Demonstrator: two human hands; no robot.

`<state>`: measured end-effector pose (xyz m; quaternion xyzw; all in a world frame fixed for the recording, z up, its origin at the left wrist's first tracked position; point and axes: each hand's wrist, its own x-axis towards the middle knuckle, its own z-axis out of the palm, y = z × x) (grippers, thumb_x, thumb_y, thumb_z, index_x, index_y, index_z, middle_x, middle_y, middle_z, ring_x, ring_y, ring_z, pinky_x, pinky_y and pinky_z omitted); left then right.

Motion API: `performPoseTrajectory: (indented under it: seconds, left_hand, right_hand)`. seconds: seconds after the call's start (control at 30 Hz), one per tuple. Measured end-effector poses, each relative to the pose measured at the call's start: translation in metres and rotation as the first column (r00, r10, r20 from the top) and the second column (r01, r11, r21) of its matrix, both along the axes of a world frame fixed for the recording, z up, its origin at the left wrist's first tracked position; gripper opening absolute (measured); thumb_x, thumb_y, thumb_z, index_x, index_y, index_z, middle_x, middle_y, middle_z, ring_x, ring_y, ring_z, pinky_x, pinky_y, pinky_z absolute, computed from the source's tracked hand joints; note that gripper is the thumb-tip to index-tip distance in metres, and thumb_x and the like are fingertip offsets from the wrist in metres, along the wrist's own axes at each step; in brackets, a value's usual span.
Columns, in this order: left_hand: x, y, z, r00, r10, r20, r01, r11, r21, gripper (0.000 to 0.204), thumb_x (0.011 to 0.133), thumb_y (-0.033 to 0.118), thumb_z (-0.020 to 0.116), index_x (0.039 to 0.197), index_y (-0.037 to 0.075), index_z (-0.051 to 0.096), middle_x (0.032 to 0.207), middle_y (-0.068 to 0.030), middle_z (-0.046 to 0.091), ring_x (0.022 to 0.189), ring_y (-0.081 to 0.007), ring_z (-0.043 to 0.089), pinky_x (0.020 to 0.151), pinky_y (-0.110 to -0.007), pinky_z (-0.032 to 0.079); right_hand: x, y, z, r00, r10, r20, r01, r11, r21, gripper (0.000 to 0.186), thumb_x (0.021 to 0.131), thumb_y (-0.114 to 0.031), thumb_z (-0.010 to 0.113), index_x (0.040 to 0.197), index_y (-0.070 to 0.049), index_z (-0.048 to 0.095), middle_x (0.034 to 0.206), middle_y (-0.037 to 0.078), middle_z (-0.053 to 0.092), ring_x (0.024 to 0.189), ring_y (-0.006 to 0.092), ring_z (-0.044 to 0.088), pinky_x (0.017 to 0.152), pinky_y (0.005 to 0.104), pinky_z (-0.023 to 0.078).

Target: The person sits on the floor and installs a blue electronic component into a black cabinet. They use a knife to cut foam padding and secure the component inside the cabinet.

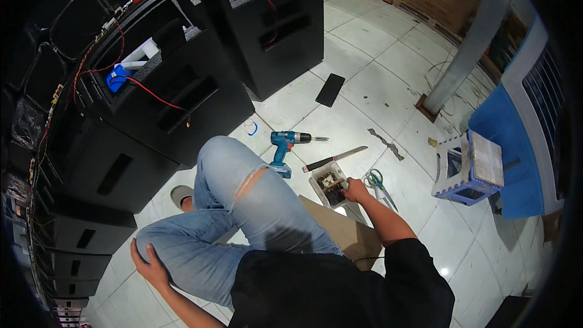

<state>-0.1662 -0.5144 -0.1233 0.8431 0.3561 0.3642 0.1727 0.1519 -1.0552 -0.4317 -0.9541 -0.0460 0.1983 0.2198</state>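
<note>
My left hand (pixel 150 265) rests on the jeans over my bent left knee, fingers spread and holding nothing. At the right edge of a small pale plastic box (pixel 316 186) is my right hand (pixel 357 191), its fingers closed; what they grip is too small to make out. Small dark and brassy pieces, like screws, lie in the box's compartments. A knife (pixel 334 158) with a dark handle lies just beyond it. To its left is a teal cordless drill (pixel 282 149) with a bit fitted. Green-handled scissors (pixel 375 178) lie right of my right hand.
Black speaker-like cabinets (pixel 206 103) with blue packs and red wires line the left. A dark phone-like slab (pixel 330 90) lies on the tiles (pixel 358 121). On the right stand a step stool (pixel 470 167), a metal post (pixel 467 48) and a blue-and-grey appliance (pixel 510 140). Brown cardboard (pixel 343 231) lies beside me.
</note>
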Motion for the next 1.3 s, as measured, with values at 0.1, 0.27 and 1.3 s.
performPoseTrajectory:
  seconds: [0.1, 0.27, 1.3]
  left_hand:
    - [0.01, -0.002, 0.0, 1.0, -0.014, 0.007, 0.014, 1.0, -0.012, 0.048, 0.099, 0.021, 0.066, 0.14, -0.003, 0.057, 0.144, -0.021, 0.059, 0.136, -0.0352, 0.052, 0.117, -0.042, 0.035]
    - [0.027, -0.014, 0.01, 1.0, -0.013, -0.003, 0.013, 1.0, 0.011, 0.048, 0.098, 0.018, 0.066, 0.139, -0.004, 0.057, 0.142, -0.022, 0.059, 0.134, -0.0363, 0.053, 0.117, -0.042, 0.035]
    - [0.059, -0.082, 0.035, 0.998, 0.043, 0.05, -0.045, 0.999, 0.024, 0.06, 0.073, 0.014, 0.077, 0.13, -0.001, 0.061, 0.14, -0.0214, 0.058, 0.132, -0.0414, 0.053, 0.114, -0.048, 0.039]
  right_hand:
    - [0.025, -0.006, -0.018, 0.988, -0.003, 0.153, 0.005, 1.0, -0.013, 0.021, 0.081, -0.017, 0.069, 0.085, 0.002, 0.074, 0.088, 0.033, 0.07, 0.089, 0.0466, 0.071, 0.085, 0.0505, 0.059]
    - [0.081, -0.029, -0.024, 0.968, -0.093, 0.233, 0.12, 0.987, -0.104, 0.02, 0.078, -0.015, 0.071, 0.084, 0.003, 0.074, 0.086, 0.03, 0.072, 0.082, 0.0451, 0.073, 0.078, 0.0511, 0.061]
    - [0.164, 0.162, -0.093, 0.849, 0.448, 0.282, -0.467, 0.884, 0.0, 0.04, 0.092, -0.031, 0.063, 0.124, -0.009, 0.059, 0.11, 0.021, 0.062, 0.102, 0.0388, 0.066, 0.084, 0.0516, 0.056]
